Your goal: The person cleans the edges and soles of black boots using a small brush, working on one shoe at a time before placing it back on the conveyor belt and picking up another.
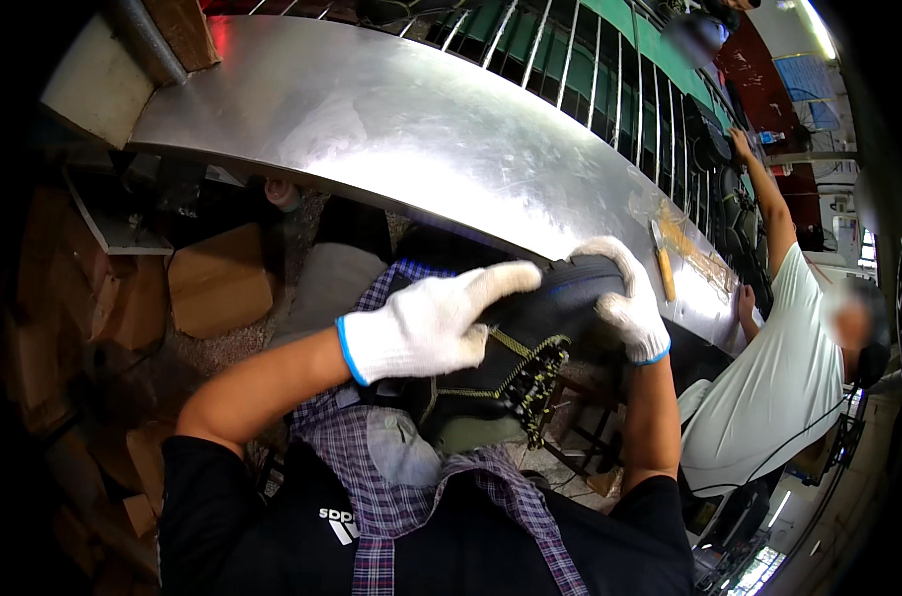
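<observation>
A black boot [542, 323] with yellow-green stitching and speckled laces is tilted in front of my body, below the near edge of the metal bench. My right hand [630, 303], in a white knit glove with a blue cuff, closes around its toe end, thumb on one side and fingers over the other. My left hand [431, 323], gloved the same way, lies against the boot's side. Its index finger stretches toward the dark sole edge and the thumb stands apart. The part of the boot beneath the left hand is hidden.
Beyond the boot runs a shiny metal bench [372, 109], with a yellow-handled bladed tool [663, 263] on its right part. Behind it is a rack of metal rods [570, 60]. A co-worker in a pale shirt [769, 387] reaches over the rack at right. Cardboard [221, 280] stands at lower left.
</observation>
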Demonstrator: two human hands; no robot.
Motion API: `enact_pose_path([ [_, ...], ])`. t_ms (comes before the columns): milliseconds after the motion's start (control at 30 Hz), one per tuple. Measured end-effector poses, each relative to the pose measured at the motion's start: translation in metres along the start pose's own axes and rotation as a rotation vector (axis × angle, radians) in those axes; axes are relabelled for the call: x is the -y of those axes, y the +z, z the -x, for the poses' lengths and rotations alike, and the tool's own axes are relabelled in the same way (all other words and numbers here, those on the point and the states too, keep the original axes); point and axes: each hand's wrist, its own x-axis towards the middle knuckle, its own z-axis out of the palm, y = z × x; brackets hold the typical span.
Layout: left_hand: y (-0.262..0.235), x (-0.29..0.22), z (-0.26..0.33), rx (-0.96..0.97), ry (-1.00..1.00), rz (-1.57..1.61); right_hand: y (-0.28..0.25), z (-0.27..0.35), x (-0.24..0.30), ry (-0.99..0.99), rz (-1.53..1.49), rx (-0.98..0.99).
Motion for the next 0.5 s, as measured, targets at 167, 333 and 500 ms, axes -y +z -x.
enact_pose_path([
  [167, 0.005, -0.003, 0.013, -0.143, 0.184, -0.1, 0.001, 0.0, 0.002, -0.042, -0.069, -0.004],
  [333, 0.008, -0.008, 0.017, -0.25, 0.29, -0.091, 0.018, 0.004, 0.016, -0.178, -0.206, -0.072],
  [500, 0.003, -0.011, 0.029, -0.206, 0.307, 0.041, 0.061, -0.016, -0.034, -0.061, -1.349, 0.025],
])
